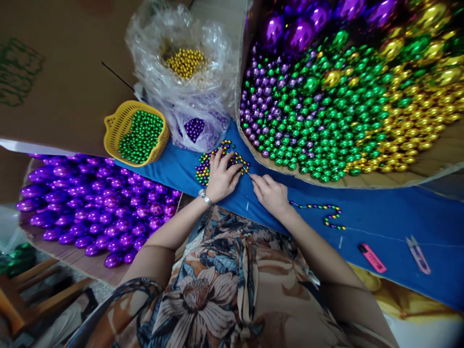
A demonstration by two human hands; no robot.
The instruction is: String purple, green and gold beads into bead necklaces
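Note:
My left hand (222, 178) lies over a small pile of mixed purple, green and gold beads (203, 166) on the blue cloth. Its fingers are spread, with the fingertips touching the beads. Just right of the pile, my right hand (271, 194) is closed in a pinch on the end of a thread. Whether a needle is at that end is too small to tell. Behind my right wrist, a strand of purple, green and gold beads (319, 207) lies curved on the cloth (266, 218). Bare thread (380, 236) trails from it to the right.
A yellow basket (109, 140) of green beads and plastic bags (221, 92) holding gold and purple beads stand behind the pile. A cardboard box (384, 180) of ornaments fills the back right. Purple ornaments (105, 208) lie at left; a pink lighter (373, 258) and thread snips (418, 256) at right.

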